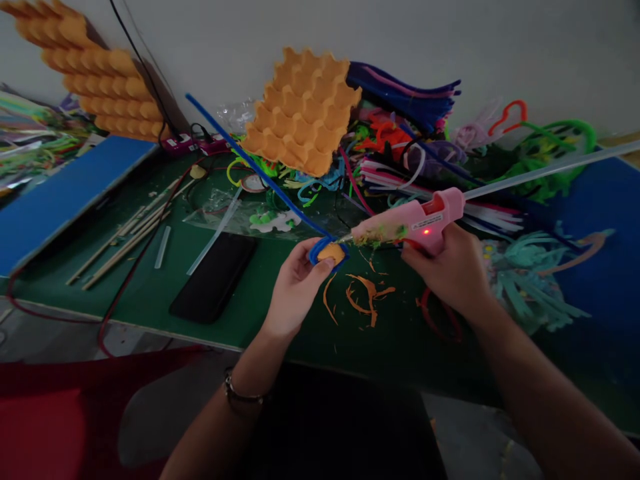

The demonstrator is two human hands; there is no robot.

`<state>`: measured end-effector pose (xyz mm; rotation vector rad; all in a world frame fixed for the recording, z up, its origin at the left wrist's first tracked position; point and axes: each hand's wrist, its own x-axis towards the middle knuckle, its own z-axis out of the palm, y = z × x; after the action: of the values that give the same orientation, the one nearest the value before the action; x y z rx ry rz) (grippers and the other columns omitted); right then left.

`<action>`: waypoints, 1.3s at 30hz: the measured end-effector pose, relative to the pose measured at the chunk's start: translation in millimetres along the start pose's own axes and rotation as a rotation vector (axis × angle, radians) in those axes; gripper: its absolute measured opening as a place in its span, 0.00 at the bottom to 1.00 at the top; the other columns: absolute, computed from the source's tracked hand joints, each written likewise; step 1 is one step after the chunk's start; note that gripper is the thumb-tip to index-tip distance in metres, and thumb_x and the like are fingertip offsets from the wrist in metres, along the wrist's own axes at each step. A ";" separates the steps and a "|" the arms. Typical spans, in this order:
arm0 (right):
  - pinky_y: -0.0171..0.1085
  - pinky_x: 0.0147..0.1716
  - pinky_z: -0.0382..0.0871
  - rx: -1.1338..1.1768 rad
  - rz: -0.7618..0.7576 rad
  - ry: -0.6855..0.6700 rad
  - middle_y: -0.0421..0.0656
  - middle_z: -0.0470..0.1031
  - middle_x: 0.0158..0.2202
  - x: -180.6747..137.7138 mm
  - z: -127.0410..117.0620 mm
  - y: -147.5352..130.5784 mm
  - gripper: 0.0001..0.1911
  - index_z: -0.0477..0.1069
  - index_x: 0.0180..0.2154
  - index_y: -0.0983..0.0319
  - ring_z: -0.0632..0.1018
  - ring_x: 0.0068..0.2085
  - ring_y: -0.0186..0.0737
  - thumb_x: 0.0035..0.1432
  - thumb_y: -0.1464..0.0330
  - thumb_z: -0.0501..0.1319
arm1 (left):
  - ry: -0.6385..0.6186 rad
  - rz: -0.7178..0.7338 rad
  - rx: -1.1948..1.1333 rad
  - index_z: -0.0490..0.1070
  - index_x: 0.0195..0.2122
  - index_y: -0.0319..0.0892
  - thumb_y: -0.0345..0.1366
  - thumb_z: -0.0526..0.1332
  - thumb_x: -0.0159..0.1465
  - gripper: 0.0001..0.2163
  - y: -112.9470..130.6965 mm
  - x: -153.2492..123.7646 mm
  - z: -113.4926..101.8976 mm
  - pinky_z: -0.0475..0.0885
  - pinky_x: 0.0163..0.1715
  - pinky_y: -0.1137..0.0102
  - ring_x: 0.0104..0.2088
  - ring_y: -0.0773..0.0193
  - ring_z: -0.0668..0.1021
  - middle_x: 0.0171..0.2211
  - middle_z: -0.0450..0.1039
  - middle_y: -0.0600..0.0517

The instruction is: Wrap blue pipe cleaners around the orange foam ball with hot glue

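Note:
Between its fingers and thumb, my left hand (297,283) grips a small orange egg-carton cup (331,252) with a blue pipe cleaner (255,168) wound round its rim. The pipe cleaner's loose end sticks up and away to the left. My right hand (453,267) is wrapped round the handle of a pink hot glue gun (407,223), whose red light is lit. Its nozzle tip is at the blue-wrapped rim; whether they touch I cannot tell. A long clear glue stick (550,172) juts from the gun's back.
Orange scraps (367,297) lie below my hands. To the left are a black phone (214,277), wooden sticks (131,233) and a red cable (137,267). Behind stand an orange egg tray (305,110) and heaped pipe cleaners (405,97). A teal tassel-like bundle (533,277) lies at right.

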<state>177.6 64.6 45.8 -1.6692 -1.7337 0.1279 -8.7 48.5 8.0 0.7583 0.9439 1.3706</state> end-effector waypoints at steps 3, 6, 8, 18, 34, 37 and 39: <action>0.37 0.16 0.49 -0.036 0.046 -0.012 0.35 0.55 0.15 -0.1 -0.5 -1.1 0.14 0.53 0.19 0.56 0.57 0.16 0.32 0.38 0.67 0.60 | 0.016 -0.001 -0.002 0.71 0.32 0.41 0.34 0.69 0.43 0.14 0.4 0.3 0.3 0.68 0.35 0.74 0.31 0.70 0.72 0.28 0.72 0.56; 0.37 0.17 0.49 -0.082 0.103 -0.007 0.35 0.55 0.15 -0.1 -0.9 -1.8 0.14 0.53 0.19 0.56 0.57 0.17 0.32 0.37 0.66 0.61 | 0.025 0.002 -0.016 0.72 0.31 0.41 0.33 0.69 0.42 0.14 1.6 0.7 0.6 0.68 0.35 0.75 0.31 0.70 0.73 0.28 0.72 0.56; 0.37 0.18 0.50 -0.091 0.127 -0.008 0.36 0.56 0.15 -0.1 -1.1 -2.0 0.13 0.53 0.19 0.56 0.58 0.17 0.32 0.36 0.66 0.60 | 0.029 0.006 -0.021 0.72 0.30 0.41 0.33 0.69 0.42 0.14 2.0 1.1 0.6 0.69 0.35 0.75 0.31 0.70 0.73 0.28 0.73 0.56; 0.37 0.18 0.51 -0.095 0.150 -0.007 0.36 0.57 0.15 -1.6 -1.1 0.1 0.13 0.53 0.19 0.56 0.59 0.17 0.33 0.35 0.65 0.60 | 0.045 0.023 -0.016 0.71 0.30 0.40 0.31 0.69 0.42 0.13 0.4 1.9 0.4 0.68 0.33 0.76 0.29 0.71 0.73 0.27 0.72 0.57; 0.36 0.18 0.51 -0.115 0.025 0.034 0.36 0.56 0.15 -6.8 -1.8 4.1 0.13 0.51 0.18 0.57 0.59 0.17 0.32 0.38 0.66 0.58 | 0.069 0.015 -0.011 0.68 0.30 0.40 0.28 0.66 0.45 0.11 2.0 1.8 1.7 0.67 0.31 0.77 0.28 0.73 0.72 0.26 0.70 0.58; 0.36 0.18 0.50 -0.106 -0.032 0.053 0.36 0.56 0.15 -7.4 -2.2 4.5 0.12 0.51 0.18 0.57 0.59 0.18 0.32 0.40 0.66 0.57 | 0.073 0.022 -0.008 0.68 0.30 0.40 0.28 0.66 0.45 0.11 1.6 2.1 1.9 0.67 0.30 0.78 0.27 0.74 0.71 0.26 0.69 0.58; 0.36 0.18 0.50 -0.103 -0.062 0.060 0.35 0.55 0.15 -7.8 -2.8 4.5 0.12 0.51 0.18 0.57 0.58 0.17 0.32 0.40 0.67 0.57 | 0.075 0.024 -0.009 0.67 0.29 0.41 0.28 0.66 0.45 0.11 1.2 2.4 1.8 0.67 0.30 0.78 0.27 0.74 0.71 0.25 0.68 0.59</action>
<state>182.2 57.2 42.2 -1.6734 -1.7707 -0.0401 -7.7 51.1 9.7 0.7178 0.9898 1.4322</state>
